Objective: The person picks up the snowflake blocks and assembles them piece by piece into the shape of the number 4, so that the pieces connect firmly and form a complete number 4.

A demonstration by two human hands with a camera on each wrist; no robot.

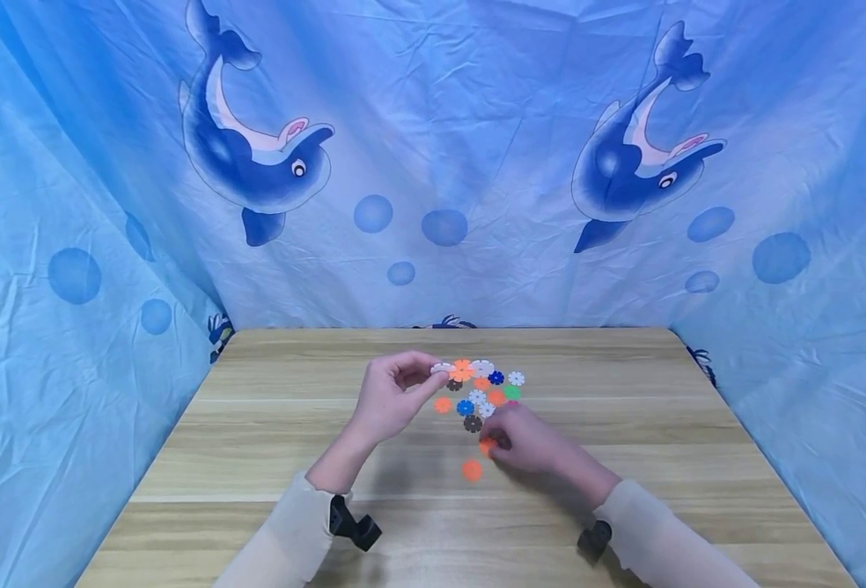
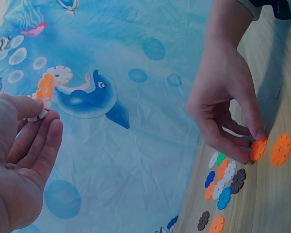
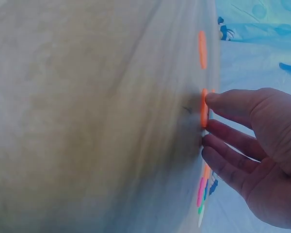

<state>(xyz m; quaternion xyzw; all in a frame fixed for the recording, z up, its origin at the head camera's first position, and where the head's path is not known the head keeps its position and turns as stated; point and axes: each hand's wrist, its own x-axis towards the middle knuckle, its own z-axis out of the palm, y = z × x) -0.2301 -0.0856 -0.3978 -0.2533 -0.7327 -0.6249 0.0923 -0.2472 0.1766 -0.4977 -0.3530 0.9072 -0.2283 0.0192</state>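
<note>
Held up over the far part of the table is a short chain of notched plastic snowflake discs: an orange disc (image 1: pixel 462 370) between two white ones. My left hand (image 1: pixel 389 398) pinches the chain by its near white disc (image 1: pixel 442 367), between thumb and fingers. Lower and to the right, my right hand (image 1: pixel 524 441) has its thumb and fingertips at the edges of an orange snowflake disc (image 2: pixel 258 148) lying on the table. Another orange disc (image 1: pixel 472 469) lies close by, untouched. The right hand partly covers a pink disc (image 1: pixel 514 403) in the head view.
Several loose discs lie grouped on the wooden table (image 1: pixel 256 457), among them a brown disc (image 1: pixel 473 424), a light blue disc (image 1: pixel 466 407), a dark blue disc (image 1: pixel 496 377) and a green disc (image 1: pixel 512 393). A blue dolphin-print curtain (image 1: pixel 448 163) surrounds the table's back and sides.
</note>
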